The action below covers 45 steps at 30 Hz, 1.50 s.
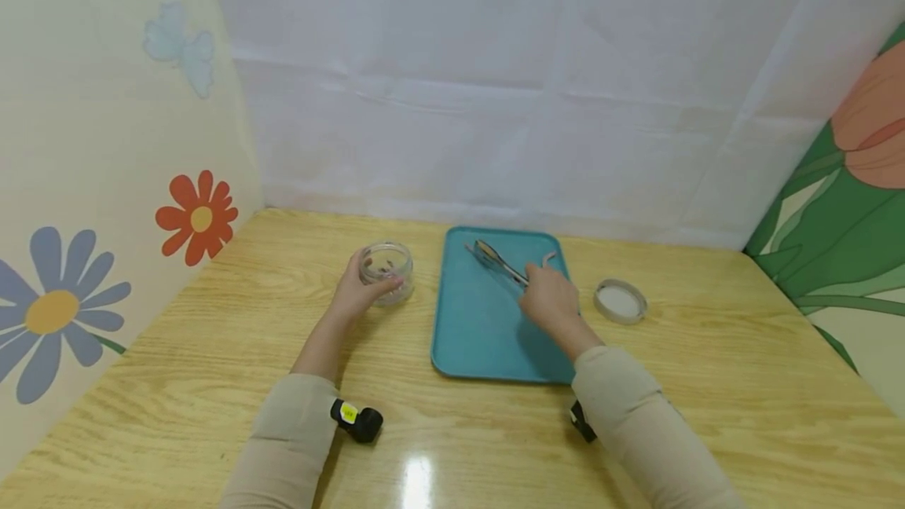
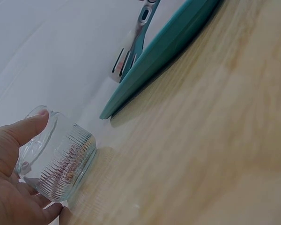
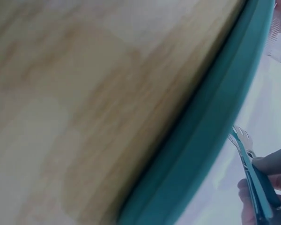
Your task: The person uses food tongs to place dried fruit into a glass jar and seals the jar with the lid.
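A clear glass jar [image 1: 386, 265] with ribbed sides and small reddish-brown bits inside is on the left, mouth up. My left hand [image 1: 364, 285] holds it around the side, thumb at the near rim. My right hand [image 1: 550, 297] grips metal tongs [image 1: 500, 261] over the blue-green tray [image 1: 481, 336]; their tips point to the far left. Beside the tips is a small pinkish piece [image 1: 469, 247]; whether the tongs hold it I cannot tell. A pale pink curved piece [image 1: 548, 259] shows just beyond the right hand. Fork-like tong ends [image 3: 242, 138] show in the right wrist view.
Right of the tray lies a round lid [image 1: 620, 301] with a pale rim and white middle. The wooden table [image 1: 707, 352] meets a white cloth [image 1: 424, 100] behind and flower-painted panels at both sides. The tray has a raised rim.
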Available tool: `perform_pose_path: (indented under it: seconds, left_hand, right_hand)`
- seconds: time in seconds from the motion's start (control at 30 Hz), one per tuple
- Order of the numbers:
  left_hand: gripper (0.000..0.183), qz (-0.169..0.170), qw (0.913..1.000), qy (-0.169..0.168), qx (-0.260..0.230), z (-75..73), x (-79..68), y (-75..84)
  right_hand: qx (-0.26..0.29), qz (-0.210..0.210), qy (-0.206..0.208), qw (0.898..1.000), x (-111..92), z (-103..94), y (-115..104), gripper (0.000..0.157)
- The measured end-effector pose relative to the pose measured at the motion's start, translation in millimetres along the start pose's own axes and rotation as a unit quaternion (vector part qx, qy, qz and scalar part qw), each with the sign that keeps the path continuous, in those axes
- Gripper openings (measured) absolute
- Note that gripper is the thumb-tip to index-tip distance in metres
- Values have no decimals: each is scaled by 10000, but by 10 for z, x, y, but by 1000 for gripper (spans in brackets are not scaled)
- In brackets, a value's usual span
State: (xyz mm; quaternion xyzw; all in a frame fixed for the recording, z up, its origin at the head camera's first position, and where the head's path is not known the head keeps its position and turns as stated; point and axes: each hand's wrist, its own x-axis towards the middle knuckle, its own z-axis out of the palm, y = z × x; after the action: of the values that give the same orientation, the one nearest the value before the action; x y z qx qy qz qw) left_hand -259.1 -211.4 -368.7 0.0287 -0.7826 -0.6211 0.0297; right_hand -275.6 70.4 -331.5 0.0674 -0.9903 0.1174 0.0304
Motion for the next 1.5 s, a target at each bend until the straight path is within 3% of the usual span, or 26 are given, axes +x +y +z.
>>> perform_pose_path:
  seconds: [0.2,0.37,0.5,0.83,1.03,1.5]
  left_hand:
    - [92,14,10000,-11,8,-5,0,-3]
    - [92,12,10000,-24,9,-7,-7,3]
    - [91,-22,10000,-25,-14,-9,0,-8]
    - [96,185,9997,-43,170,-16,-37,21]
    - [91,69,9998,-42,153,-14,-9,2]
    - [89,59,10000,-46,48,-16,12,-4]
  right_hand:
    - [-3,96,-58,9999,-18,-10,32,25]
    - [159,112,187,9996,-33,-30,49,6]
    - [321,40,529,9981,-54,-71,14,5]
    - [606,-639,1242,9883,-167,-166,-189,7]
    - [702,-1050,1617,9787,-230,-179,-315,10]
    - [685,-1438,1579,9745,-316,-153,-583,15]
